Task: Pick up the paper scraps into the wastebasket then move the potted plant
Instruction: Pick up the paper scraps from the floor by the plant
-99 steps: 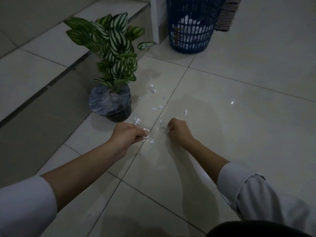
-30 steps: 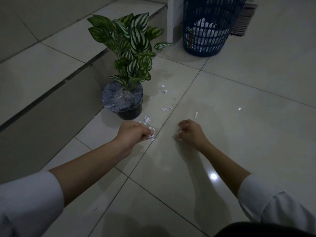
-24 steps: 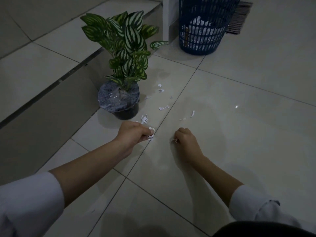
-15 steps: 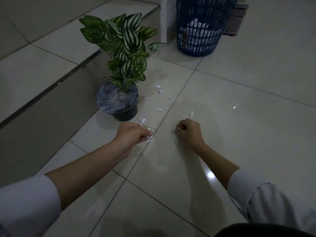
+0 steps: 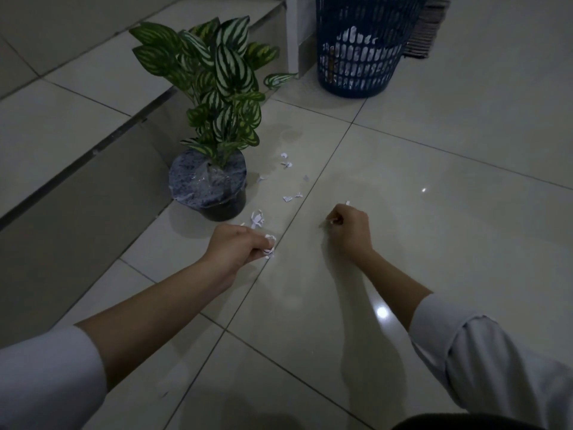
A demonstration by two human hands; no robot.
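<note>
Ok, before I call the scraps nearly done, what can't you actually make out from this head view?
- How many scraps the left hand holds: its curled fingers cover all but a few white bits.
- What the right hand pinches: too small.
- Floor behind the potted plant: hidden by pot and leaves.
- Rim of the blue wastebasket: cut off by the top edge.
- Loose scraps on the tiles: dim, tiny, uncountable.

Over a tiled floor (image 5: 434, 243), the left hand (image 5: 238, 248) is closed around white scraps (image 5: 269, 245) and the right hand (image 5: 348, 226) pinches one, with more scraps (image 5: 288, 198) beside the plant (image 5: 214, 128), basket (image 5: 359, 48) beyond.
</note>
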